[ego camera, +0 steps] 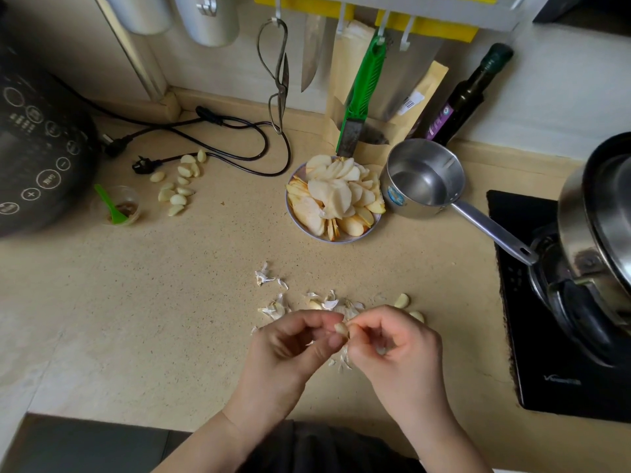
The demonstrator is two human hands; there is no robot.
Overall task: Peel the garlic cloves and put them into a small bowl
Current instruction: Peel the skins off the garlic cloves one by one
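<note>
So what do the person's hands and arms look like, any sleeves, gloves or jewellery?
Both the left hand and the right hand are bare: no gloves, and no rings, watch or bracelet show. The forearms are uncovered down to the picture's edge, so no sleeve shows. Only some dark clothing shows between them.

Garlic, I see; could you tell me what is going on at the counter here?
A person is peeling garlic over the counter. The left hand and right hand both pinch one clove between them, pulling its skin away. Loose skins lie just beyond the hands, with two cloves at their right. A pile of peeled cloves sits far left, near a small cup with a green spoon. None has gone into a bowl yet.
</note>
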